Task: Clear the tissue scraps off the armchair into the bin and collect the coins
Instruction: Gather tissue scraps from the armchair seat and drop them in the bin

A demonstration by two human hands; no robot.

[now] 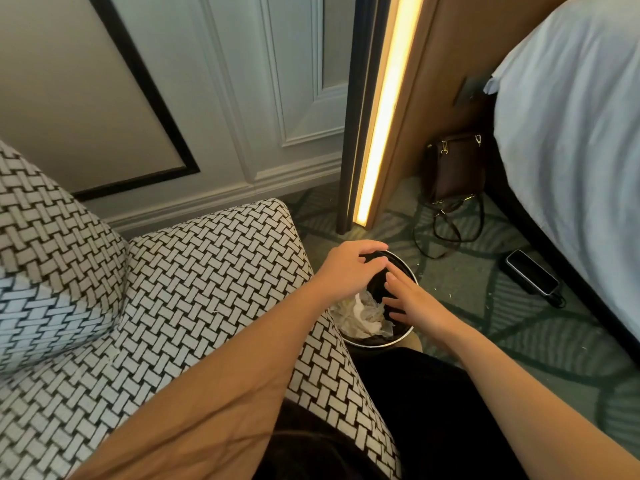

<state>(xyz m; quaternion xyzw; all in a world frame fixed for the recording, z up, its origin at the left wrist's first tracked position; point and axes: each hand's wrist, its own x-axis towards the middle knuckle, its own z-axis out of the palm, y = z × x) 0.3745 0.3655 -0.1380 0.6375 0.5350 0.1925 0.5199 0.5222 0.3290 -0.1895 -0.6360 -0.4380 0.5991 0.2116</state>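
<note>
Just off centre toward 5 o'clock: round bin [410, 332] with dark liner, on patterned carpet [485, 317], just beside the front corner of the armchair [207, 271]. Inside the bin, at its 8 o'clock side: crumpled white tissue scraps [363, 317], piled against the wall.

Over the bin's 11 o'clock rim: left hand [346, 268], fingers curled down onto the dark edge. Gripping liner or only resting there, cannot tell. Over the bin's mouth, from 4 o'clock: right hand [415, 301], fingers straight and spread wide, holding nothing, fingertips close to the left hand's. Both forearms bare, reaching in from 6 o'clock, left one crossing the armchair seat.

At 9 o'clock on the armchair: cushion [52, 254] in the same weave pattern. From the bin, at 1 o'clock: brown handbag [453, 168] on the floor, strap loose on the carpet. At 3 o'clock: phone [531, 277] lying flat, cable attached. Along the 2 to 4 o'clock edge: bed [571, 150] with white sheet. At 12 o'clock: lit light strip [384, 109] in a wooden panel.
</note>
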